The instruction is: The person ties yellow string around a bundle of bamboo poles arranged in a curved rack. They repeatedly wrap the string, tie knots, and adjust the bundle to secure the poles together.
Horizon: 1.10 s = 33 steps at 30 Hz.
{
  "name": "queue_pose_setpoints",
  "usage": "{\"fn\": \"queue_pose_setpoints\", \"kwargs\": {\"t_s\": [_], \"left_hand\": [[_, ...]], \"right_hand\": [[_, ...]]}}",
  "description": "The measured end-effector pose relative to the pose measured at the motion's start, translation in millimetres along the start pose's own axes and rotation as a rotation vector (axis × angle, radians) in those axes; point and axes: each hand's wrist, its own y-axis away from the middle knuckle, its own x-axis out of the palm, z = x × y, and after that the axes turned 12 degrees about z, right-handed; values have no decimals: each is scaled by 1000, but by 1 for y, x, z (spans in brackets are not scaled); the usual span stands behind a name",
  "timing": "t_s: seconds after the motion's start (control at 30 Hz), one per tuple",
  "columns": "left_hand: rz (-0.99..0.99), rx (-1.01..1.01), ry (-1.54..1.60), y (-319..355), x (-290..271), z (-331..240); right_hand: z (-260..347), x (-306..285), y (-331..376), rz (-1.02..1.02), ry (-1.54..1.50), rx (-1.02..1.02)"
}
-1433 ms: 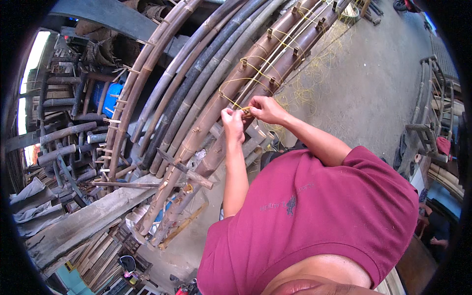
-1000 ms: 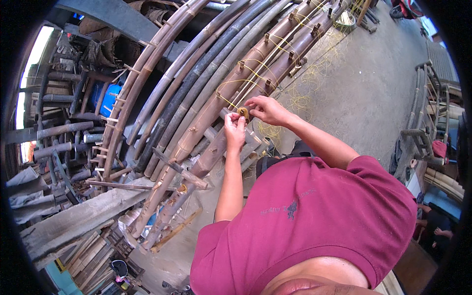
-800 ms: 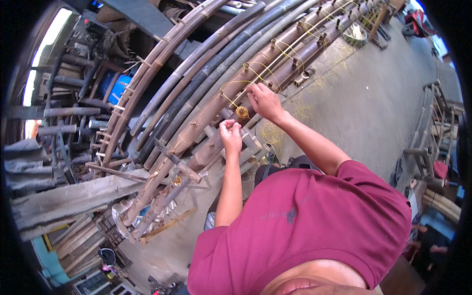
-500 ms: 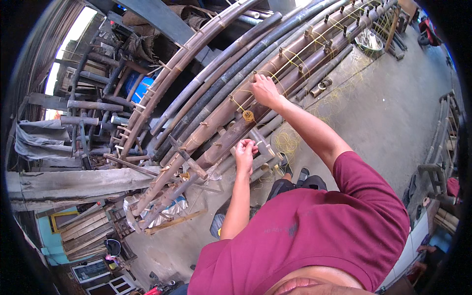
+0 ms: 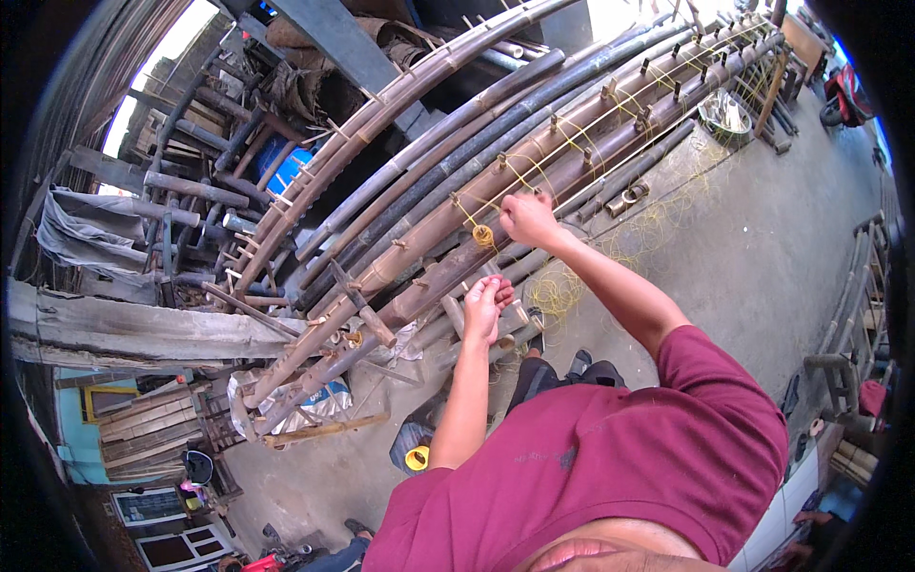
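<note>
Two long brown bamboo poles lie side by side, the far pole (image 5: 419, 246) and the near pole (image 5: 448, 274), with short pegs (image 5: 502, 160) standing up along them. Yellow cord (image 5: 522, 179) zigzags between the pegs, and a small coil of it (image 5: 484, 234) hangs by the far pole. Over the near pole, my right hand (image 5: 530, 219) is closed on the yellow cord beside a peg. Lower and nearer me, my left hand (image 5: 487, 303) is raised with its fingers curled together; whatever thin thing they pinch is too small to make out.
A hammer (image 5: 363, 305) lies across the poles at lower left. Loose yellow cord (image 5: 562, 286) is tangled on the concrete floor to the right. Behind run more dark poles (image 5: 429, 172) and a curved pegged bamboo piece (image 5: 400, 91). A yellow tape roll (image 5: 416, 459) sits below my left forearm.
My right hand has moved from a peg on the far pole to the near pole, drawing nearer to me. My left hand stays low with fingers curled. The whole view has shifted slightly.
</note>
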Motion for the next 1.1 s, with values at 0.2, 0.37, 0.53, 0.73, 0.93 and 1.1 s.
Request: {"fn": "queue_pose_setpoints", "kwargs": {"t_s": [0.2, 0.37, 0.53, 0.73, 0.93, 1.1], "left_hand": [[360, -74, 244, -1, 3, -37], [856, -382, -445, 13, -1, -77], [433, -139, -365, 17, 45, -120], [647, -362, -766, 12, -16, -48], [1080, -749, 86, 19, 11, -91], [750, -277, -64, 16, 56, -134]], "right_hand": [[55, -28, 105, 1168, -900, -198], [32, -55, 104, 943, -927, 64], [56, -72, 113, 1024, -844, 124], [48, -75, 99, 941, -1158, 7], [16, -54, 91, 703, -980, 141], [7, -6, 116, 1010, -825, -95]]}}
